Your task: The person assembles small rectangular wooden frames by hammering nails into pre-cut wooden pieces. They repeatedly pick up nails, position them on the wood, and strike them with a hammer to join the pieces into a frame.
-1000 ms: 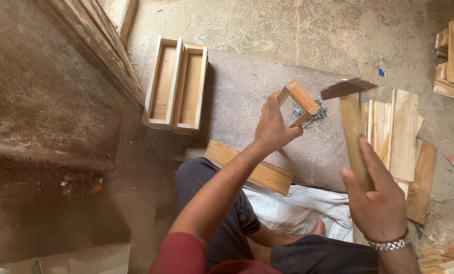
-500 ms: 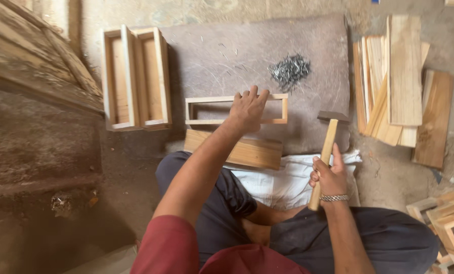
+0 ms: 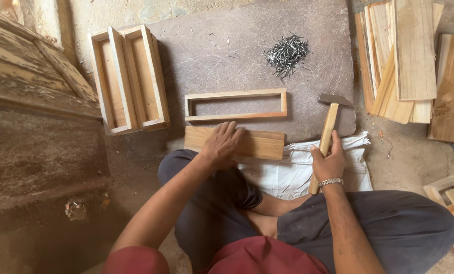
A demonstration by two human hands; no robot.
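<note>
At the far left two finished boxes lie side by side at the slab's edge, well apart from the hands. Next, the left hand lies flat, fingers spread, on the board by the knee; it presses rather than grips, so the board could slide off towards the lap if the hand pushes sideways. Just beyond the board the open frame rests on the slab, untouched; it looks only lightly joined, and a careless knock could rack it out of square. The nails sit in a loose heap further back, and a few strays scattered over the slab could prick a palm or get under the wood. To the right, the right hand is closed around the lower handle of the hammer, whose head rests near the slab's edge; held that low, the head could tip or swing wide. The plank stack lies at the far right. Compared with half a second ago, the left hand has come off the frame's near rail onto the board, while the hammer stays lowered in the same grip.
</note>
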